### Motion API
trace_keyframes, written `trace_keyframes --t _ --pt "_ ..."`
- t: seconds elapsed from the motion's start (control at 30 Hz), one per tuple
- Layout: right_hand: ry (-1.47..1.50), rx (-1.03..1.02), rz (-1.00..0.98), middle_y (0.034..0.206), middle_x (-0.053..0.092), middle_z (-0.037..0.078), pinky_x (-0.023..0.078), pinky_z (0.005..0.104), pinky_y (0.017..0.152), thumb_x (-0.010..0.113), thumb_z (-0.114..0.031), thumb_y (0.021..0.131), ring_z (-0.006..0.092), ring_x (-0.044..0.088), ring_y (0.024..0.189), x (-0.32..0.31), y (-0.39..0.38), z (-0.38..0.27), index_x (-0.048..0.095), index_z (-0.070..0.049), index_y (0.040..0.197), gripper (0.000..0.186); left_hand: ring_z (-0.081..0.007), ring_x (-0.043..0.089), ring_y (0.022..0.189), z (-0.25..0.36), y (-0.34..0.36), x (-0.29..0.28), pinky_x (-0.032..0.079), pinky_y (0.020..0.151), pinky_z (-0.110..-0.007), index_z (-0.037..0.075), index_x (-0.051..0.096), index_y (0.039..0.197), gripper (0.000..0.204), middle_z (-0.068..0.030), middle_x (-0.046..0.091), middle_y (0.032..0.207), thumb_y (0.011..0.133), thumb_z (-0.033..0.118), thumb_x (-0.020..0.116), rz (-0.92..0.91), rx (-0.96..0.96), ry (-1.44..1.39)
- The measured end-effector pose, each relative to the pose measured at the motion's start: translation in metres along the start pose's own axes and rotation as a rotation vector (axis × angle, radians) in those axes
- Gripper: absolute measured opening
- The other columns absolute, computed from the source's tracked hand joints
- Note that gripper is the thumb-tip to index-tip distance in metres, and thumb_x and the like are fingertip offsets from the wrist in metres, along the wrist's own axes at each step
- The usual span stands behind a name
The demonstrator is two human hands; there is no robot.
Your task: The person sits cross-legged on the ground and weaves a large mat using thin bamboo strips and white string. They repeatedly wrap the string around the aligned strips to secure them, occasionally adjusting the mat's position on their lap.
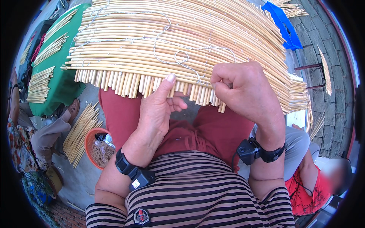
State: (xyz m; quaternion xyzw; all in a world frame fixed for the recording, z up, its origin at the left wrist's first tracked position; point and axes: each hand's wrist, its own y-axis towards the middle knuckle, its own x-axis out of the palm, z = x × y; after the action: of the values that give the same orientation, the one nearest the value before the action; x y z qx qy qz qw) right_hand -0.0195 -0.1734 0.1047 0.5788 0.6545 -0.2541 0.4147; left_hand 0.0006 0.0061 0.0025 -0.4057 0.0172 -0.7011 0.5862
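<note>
A large mat of pale reed stalks [182,28], bound by rows of thin twine, stretches out before me. Shorter stalk ends [123,81] hang below its near edge. My left hand [157,104] grips that edge, its thumb on top and its fingers curled underneath. To its right, my right hand [245,87] is closed in a fist at the same edge. White twine [156,47] lies in loose loops over the mat, and one strand runs to the right fist. What lies inside that fist is mostly hidden.
At left, reed bundles [51,45] rest on a green cloth [62,79]. A pile of stalks [81,133] lies beside an orange basket [91,146] of fibres. Blue plastic [283,26] stands far right. People sit on both sides, one in red [310,190].
</note>
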Motion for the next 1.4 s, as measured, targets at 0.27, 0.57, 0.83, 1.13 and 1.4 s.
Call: trace_keyframes --t 0.27,0.57,0.83,1.13,1.4 --pt "-0.157 -0.055 -0.028 0.061 0.057 0.016 0.046 0.0395 0.053 0.058 -0.003 0.075 0.0323 0.057 0.055 -0.006 0.006 -0.004 0.063 -0.002 0.076 0.006 -0.0156 0.062 0.055 -0.003 0.0 0.001 0.052 0.05 -0.024 0.002 0.058 0.11 0.038 -0.0106 0.064 0.081 0.092 0.035 0.065 0.001 0.004 -0.012" --pt "-0.44 -0.041 -0.118 0.067 0.06 0.018 0.048 0.0438 0.059 0.058 -0.01 0.079 0.0365 0.061 0.064 -0.014 0.012 -0.015 0.066 -0.003 0.076 0.011 -0.0135 0.062 0.061 -0.005 -0.002 -0.001 0.049 0.055 -0.023 0.003 0.058 0.114 0.042 -0.0102 0.066 0.088 0.089 0.036 0.068 -0.05 -0.004 -0.012" --pt "-0.509 -0.068 -0.091 0.064 0.059 0.017 0.047 0.044 0.058 0.06 -0.011 0.078 0.0363 0.06 0.062 -0.014 0.015 -0.018 0.063 -0.003 0.072 0.01 -0.0155 0.061 0.056 -0.004 -0.003 0.003 0.052 0.052 -0.025 0.003 0.059 0.11 0.037 -0.0102 0.064 0.08 0.091 0.034 0.065 -0.001 -0.007 -0.024" --pt "-0.457 -0.144 -0.031 0.059 0.055 0.017 0.046 0.0436 0.055 0.062 -0.009 0.078 0.0373 0.057 0.058 -0.011 0.02 -0.016 0.059 -0.003 0.067 0.013 -0.0156 0.061 0.055 -0.002 -0.001 0.001 0.051 0.051 -0.025 0.002 0.058 0.11 0.037 -0.0106 0.064 0.081 0.092 0.034 0.065 -0.017 0.0 -0.026" --pt "-0.422 -0.167 -0.007 0.057 0.052 0.019 0.045 0.0444 0.053 0.061 -0.008 0.076 0.0381 0.055 0.056 -0.008 0.02 -0.015 0.054 -0.001 0.063 0.016 -0.0154 0.062 0.055 -0.002 0.0 0.001 0.051 0.052 -0.024 0.003 0.058 0.11 0.037 -0.0104 0.064 0.081 0.092 0.034 0.064 -0.024 -0.002 -0.023"
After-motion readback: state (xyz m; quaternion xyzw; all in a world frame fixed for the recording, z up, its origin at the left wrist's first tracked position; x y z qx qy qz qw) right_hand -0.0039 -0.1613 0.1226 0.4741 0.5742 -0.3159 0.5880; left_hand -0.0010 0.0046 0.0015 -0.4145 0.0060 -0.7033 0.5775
